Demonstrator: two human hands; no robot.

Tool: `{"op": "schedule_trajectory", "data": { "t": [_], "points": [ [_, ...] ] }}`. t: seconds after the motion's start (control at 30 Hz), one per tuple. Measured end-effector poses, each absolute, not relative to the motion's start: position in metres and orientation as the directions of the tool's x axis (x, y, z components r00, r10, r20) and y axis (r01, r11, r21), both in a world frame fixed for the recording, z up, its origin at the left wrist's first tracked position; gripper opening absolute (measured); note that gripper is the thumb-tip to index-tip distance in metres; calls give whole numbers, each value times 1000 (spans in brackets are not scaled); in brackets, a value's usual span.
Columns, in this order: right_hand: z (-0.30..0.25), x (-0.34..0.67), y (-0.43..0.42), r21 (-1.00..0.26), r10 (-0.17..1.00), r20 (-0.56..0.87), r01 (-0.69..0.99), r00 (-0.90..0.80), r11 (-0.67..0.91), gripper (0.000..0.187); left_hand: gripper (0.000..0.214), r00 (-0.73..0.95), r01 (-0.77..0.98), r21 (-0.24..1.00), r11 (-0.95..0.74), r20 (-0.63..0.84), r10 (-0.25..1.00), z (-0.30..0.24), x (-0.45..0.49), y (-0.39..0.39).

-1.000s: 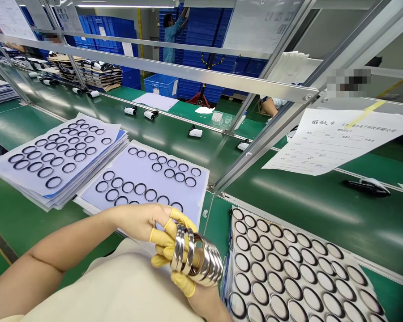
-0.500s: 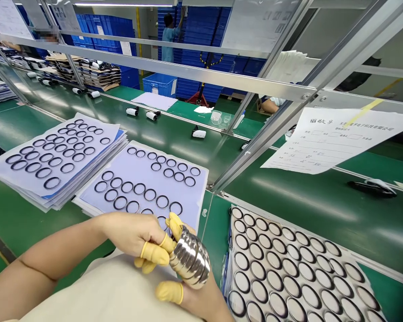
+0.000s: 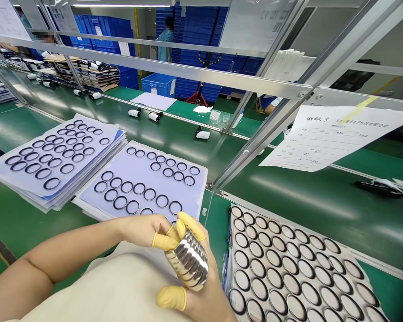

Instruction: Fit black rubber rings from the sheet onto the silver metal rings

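A stack of shiny metal rings (image 3: pixel 190 261) is cradled in my right hand (image 3: pixel 210 277), tilted, low in the middle of the view. Yellow finger cots cover its fingertips; the thumb stands apart below the stack, and a finger curls over the upper end. My left hand (image 3: pixel 151 232), also in yellow finger cots, reaches in from the left. Its closed fingers are at the upper left end of the stack, their tips partly hidden behind it. Just beyond the hands lies a white sheet (image 3: pixel 144 165) with rows of dark-edged rings (image 3: pixel 139 188) on it.
At left is a pile of sheets (image 3: pixel 58 197) bearing more rings. A board (image 3: pixel 351 255) covered with rings lies at right. A metal frame post (image 3: pixel 242 147) rises beyond, with a hanging paper form (image 3: pixel 322 138). White-and-black parts (image 3: pixel 201 134) sit on the green conveyor (image 3: pixel 174 138).
My left hand has shifted right and its fingers have moved further behind the end of the ring stack. The right hand's upper finger has straightened. A person in the background has lowered an arm.
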State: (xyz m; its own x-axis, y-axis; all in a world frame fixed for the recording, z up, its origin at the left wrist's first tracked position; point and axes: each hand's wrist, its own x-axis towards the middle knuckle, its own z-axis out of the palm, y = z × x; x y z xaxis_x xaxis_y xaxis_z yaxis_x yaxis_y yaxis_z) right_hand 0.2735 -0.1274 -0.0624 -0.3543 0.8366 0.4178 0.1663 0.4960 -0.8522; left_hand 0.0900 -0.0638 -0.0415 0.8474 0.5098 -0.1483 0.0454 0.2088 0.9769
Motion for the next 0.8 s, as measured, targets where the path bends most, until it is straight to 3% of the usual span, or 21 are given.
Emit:
{"op": "schedule_trajectory", "data": {
  "t": [0.17,0.27,0.43,0.63,0.8],
  "points": [
    [-68,273,-131,-904,851,305,153,-428,400,94,32,828,18,996,-89,35,559,-22,89,-61],
    [-70,274,-130,-918,821,296,93,-488,386,76,31,804,28,975,-222,110,584,-12,87,-61],
    [-70,276,-132,-959,843,260,-24,-471,282,58,24,807,78,953,-294,113,580,-7,86,-62],
    [-60,276,-129,-942,832,328,-83,-447,327,32,27,780,-64,996,-56,85,620,-18,85,-59],
    [-54,277,-127,-967,826,235,-39,-512,251,26,33,776,-55,987,151,-53,628,-31,86,-58]
  ]
}}
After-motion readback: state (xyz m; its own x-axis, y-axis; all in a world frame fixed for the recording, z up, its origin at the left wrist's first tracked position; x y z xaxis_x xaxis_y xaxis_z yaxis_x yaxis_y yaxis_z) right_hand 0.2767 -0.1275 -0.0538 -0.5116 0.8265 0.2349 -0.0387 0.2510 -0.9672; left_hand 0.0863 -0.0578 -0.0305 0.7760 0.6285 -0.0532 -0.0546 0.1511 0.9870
